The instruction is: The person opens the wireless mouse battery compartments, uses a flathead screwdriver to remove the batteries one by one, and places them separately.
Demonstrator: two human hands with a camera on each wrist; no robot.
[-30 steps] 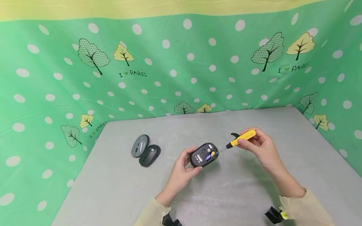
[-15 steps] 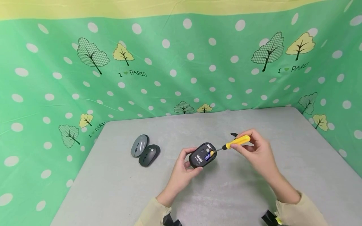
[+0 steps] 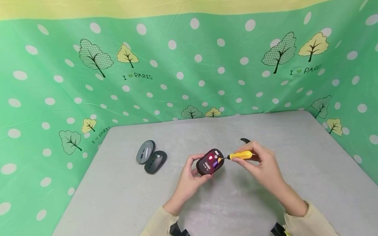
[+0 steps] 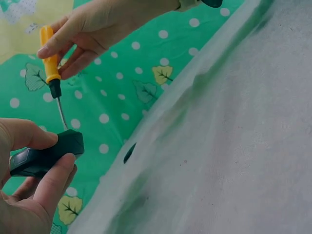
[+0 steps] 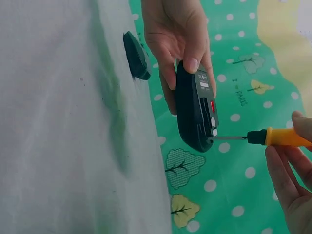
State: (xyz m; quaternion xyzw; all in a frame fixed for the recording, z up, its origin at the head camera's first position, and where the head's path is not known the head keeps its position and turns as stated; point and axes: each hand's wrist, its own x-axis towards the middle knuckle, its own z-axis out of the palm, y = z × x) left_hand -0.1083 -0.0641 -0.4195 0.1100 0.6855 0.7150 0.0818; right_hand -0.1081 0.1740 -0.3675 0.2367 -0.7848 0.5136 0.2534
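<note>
My left hand (image 3: 191,175) grips a black computer mouse (image 3: 203,166) above the table, its underside turned up. A battery (image 3: 216,163) with a blue-purple wrapper and gold end lies in its uncovered slot. The underside glows red, also seen in the right wrist view on the mouse (image 5: 191,109). Between thumb and fingers, my right hand (image 3: 264,167) holds a screwdriver (image 3: 242,155) with a yellow handle and black collar. Its metal tip meets the mouse at the battery's gold end. In the left wrist view the screwdriver (image 4: 50,68) points down to the mouse's edge.
Two more mice lie side by side at the left of the grey table (image 3: 124,203): a grey mouse (image 3: 146,152) and a black mouse (image 3: 155,162). A thin curved black piece (image 3: 245,140) lies beyond my right hand. A green dotted cloth (image 3: 165,65) hangs behind.
My right hand has moved left and slightly down with the screwdriver, its handle now nearer level. The mouse has shifted slightly left in my left hand, and its underside now shows a red light.
</note>
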